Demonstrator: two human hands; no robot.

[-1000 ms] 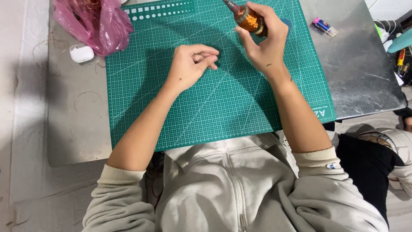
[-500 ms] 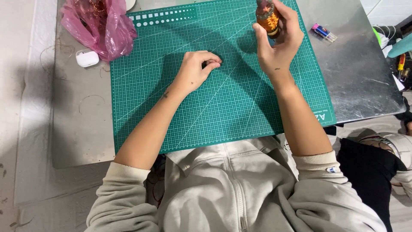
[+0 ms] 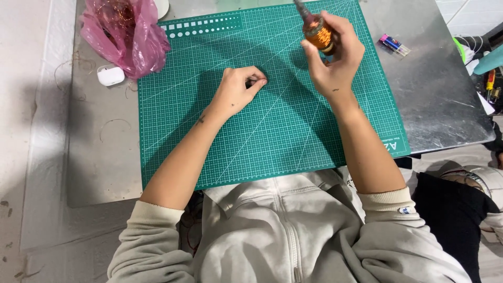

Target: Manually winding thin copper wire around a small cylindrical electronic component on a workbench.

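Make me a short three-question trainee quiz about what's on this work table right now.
1. True or false: the right hand holds a spool of copper-coloured wire above the green cutting mat.
2. Which lies nearest the pink plastic bag? A) small white case B) small pink and blue item C) the spool
3. Where does the left hand rest, and how are its fingers?

Key: 1 true. 2 A. 3 On the mat, fingers curled with the tips pinched together.
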